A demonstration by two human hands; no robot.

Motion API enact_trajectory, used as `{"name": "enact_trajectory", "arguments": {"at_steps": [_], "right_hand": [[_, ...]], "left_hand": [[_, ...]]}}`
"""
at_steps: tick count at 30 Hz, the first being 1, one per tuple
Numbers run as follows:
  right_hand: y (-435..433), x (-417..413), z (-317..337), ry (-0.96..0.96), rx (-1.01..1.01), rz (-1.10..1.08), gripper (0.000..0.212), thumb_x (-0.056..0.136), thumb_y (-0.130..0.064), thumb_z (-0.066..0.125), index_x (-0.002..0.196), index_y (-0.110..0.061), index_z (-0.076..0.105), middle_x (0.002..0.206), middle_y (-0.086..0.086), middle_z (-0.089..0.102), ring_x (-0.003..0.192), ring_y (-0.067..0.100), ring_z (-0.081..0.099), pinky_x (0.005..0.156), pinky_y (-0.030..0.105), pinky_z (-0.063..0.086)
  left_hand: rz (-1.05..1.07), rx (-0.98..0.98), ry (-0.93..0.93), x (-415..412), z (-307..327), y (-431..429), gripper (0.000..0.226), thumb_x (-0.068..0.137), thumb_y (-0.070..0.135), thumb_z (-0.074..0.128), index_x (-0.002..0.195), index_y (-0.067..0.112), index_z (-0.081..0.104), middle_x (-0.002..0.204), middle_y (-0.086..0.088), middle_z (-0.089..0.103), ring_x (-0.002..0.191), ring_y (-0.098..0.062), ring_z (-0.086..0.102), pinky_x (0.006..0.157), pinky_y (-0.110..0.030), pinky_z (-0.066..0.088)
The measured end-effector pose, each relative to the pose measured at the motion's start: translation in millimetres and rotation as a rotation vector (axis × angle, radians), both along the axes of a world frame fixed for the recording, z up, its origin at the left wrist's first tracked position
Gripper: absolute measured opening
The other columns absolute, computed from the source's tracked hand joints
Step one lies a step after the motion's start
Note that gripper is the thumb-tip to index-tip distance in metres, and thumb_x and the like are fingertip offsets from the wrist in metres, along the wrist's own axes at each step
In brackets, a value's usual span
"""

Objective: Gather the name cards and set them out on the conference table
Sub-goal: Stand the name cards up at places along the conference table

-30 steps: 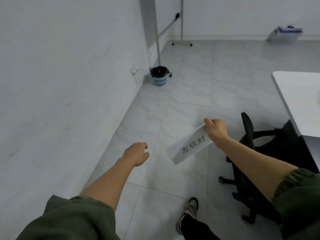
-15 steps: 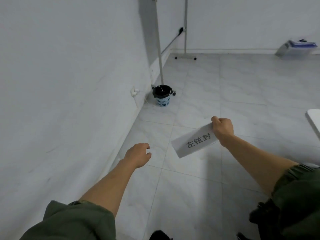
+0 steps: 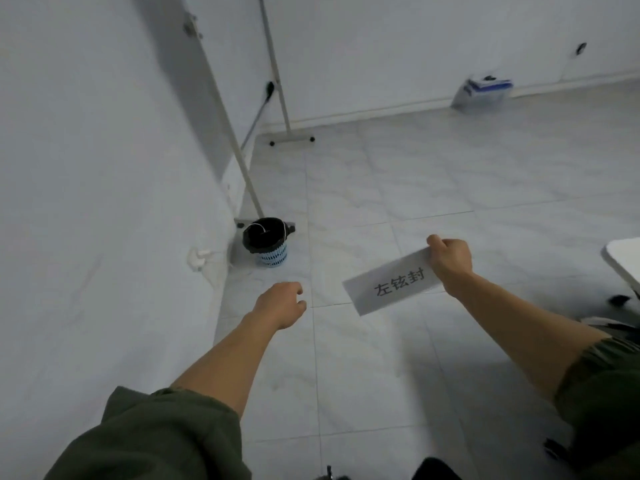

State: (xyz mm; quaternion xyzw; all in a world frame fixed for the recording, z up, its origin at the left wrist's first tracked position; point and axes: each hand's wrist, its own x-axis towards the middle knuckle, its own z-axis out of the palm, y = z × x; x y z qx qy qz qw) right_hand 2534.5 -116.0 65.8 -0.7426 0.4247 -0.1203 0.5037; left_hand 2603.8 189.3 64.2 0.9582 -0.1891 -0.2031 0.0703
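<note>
A white name card (image 3: pixel 391 285) with three dark printed characters hangs in the air over the tiled floor. My right hand (image 3: pixel 450 259) pinches its right end. My left hand (image 3: pixel 282 304) floats to the left of the card, empty, with the fingers loosely curled and a little apart. A white corner of the conference table (image 3: pixel 623 259) shows at the right edge of the view.
A small bin (image 3: pixel 266 242) with a black liner stands by the left wall, at the foot of a whiteboard stand (image 3: pixel 242 161). A clear box (image 3: pixel 483 93) with blue items sits against the far wall. A chair part (image 3: pixel 620 301) shows at right.
The view has swung up and left: the office chair has dropped out of sight and the far wall now shows. Both hands keep their pose, the right still holding the card.
</note>
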Motion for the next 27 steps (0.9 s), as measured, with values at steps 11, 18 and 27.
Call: {"name": "enact_trajectory", "arguments": {"at_steps": [11,18,27], "right_hand": [[-178,157,-26,0.026,0.022,-0.29,0.031,0.089,-0.033,0.049,0.075,-0.006,0.055,0.076,0.016,0.056,0.068,0.028,0.053,0.062,0.034,0.038],[-288,267,-19,0.011,0.055,-0.392,0.034,0.09,-0.033,0.049,0.076,-0.004,0.057,0.079,0.017,0.057,0.07,0.029,0.054,0.061,0.035,0.039],[-442,375,-24,0.026,0.029,-0.552,0.034,0.092,-0.032,0.048,0.075,-0.004,0.057,0.077,0.016,0.057,0.068,0.028,0.053,0.057,0.032,0.037]], "left_hand": [[-0.271,-0.011,0.014,232,-20,-202,0.042,0.096,0.035,0.05,0.134,0.017,0.05,0.136,-0.007,0.053,0.121,-0.024,0.051,0.098,-0.037,0.044],[-0.31,-0.007,0.026,356,-7,-323,0.042,0.095,0.036,0.051,0.134,0.019,0.051,0.135,-0.007,0.054,0.12,-0.024,0.053,0.097,-0.036,0.045],[-0.469,-0.001,0.047,509,-21,-507,0.042,0.096,0.036,0.051,0.134,0.019,0.051,0.136,-0.007,0.053,0.121,-0.024,0.052,0.098,-0.035,0.045]]}}
